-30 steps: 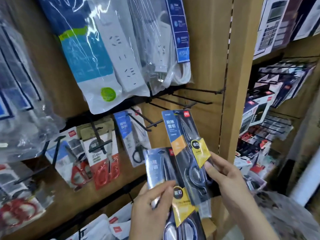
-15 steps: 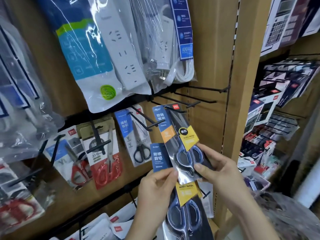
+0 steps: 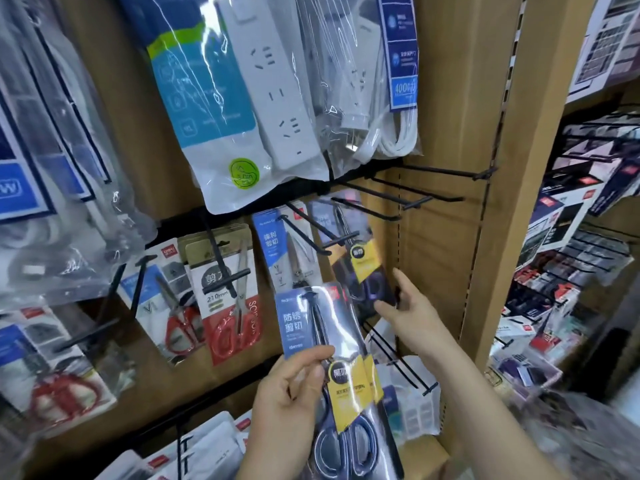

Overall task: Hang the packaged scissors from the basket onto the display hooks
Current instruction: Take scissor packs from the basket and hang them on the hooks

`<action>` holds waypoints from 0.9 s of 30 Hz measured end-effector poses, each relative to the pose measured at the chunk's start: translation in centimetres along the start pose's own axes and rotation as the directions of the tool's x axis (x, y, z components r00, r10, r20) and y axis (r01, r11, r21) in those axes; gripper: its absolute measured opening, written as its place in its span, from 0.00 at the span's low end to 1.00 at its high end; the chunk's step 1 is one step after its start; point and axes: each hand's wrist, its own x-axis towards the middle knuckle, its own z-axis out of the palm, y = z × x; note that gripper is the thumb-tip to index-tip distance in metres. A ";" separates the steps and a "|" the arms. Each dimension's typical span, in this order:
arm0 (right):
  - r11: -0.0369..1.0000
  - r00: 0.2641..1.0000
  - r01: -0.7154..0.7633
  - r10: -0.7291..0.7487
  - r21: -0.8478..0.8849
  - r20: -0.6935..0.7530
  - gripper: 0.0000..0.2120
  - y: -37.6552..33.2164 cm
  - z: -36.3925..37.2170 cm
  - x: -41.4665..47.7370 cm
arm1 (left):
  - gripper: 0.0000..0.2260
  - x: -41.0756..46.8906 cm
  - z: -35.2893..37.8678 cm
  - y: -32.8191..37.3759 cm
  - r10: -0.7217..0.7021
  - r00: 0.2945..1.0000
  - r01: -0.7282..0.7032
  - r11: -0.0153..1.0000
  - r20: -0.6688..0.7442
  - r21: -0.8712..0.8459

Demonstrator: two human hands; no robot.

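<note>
**Head view: one pack is up on the display, and the next waits in the left hand.**

The left hand (image 3: 287,393) pinches the packaged scissors (image 3: 325,344) at the lower middle, with the thumb across the front; there may be more than one pack stacked there. Its long axis is near upright and the top leans left: blade tips and hang hole point up toward the rail, blue handles point down toward the person. The right hand (image 3: 412,313) is spread with straight fingers and holds nothing; it is at the lower right edge of the hung pack (image 3: 362,268), which dangles among the black hooks (image 3: 367,209). I cannot tell which hook carries it. The step looks like the pause between packs. Next, the held pack likely has to be raised, its hole lined up with a hook tip, and slid back. The basket is not in view.
</note>
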 end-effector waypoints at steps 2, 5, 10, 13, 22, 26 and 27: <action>0.992 0.994 -0.111 0.109 0.062 0.030 0.27 0.4 -0.7 -2.7 | 0.15 -0.1 0.1 -0.3 -0.002 1.000 0.002 1.000 0.018 -0.015; 0.933 0.953 -0.257 0.201 0.250 0.229 0.15 1.1 -0.7 -7.6 | 0.18 0.0 0.7 -0.7 -0.001 1.000 0.002 1.000 0.030 -0.024; 0.910 0.980 -0.160 0.099 0.382 0.173 0.10 2.8 -0.2 -10.8 | 0.22 0.1 2.2 -1.3 -0.019 0.999 0.022 0.998 0.042 -0.064; 0.941 0.999 -0.031 0.023 0.337 0.029 0.09 2.9 -0.6 -10.9 | 0.23 -0.1 2.6 -1.0 -0.018 0.999 0.022 0.995 0.049 -0.094; 0.933 0.940 0.136 -0.015 0.334 -0.341 0.07 2.3 -2.2 -10.5 | 0.20 0.0 0.0 -1.0 -0.027 0.992 0.020 0.998 -0.127 -0.055; 0.925 0.955 0.179 -0.082 0.334 -0.284 0.09 1.1 -1.7 -11.0 | 0.13 -0.9 0.9 -0.5 -0.030 0.999 0.029 0.999 0.019 0.034; 0.924 0.957 0.193 -0.104 0.329 -0.270 0.09 1.0 -1.4 -11.1 | 0.11 -1.2 1.5 -0.2 -0.030 0.997 0.027 0.999 0.068 0.036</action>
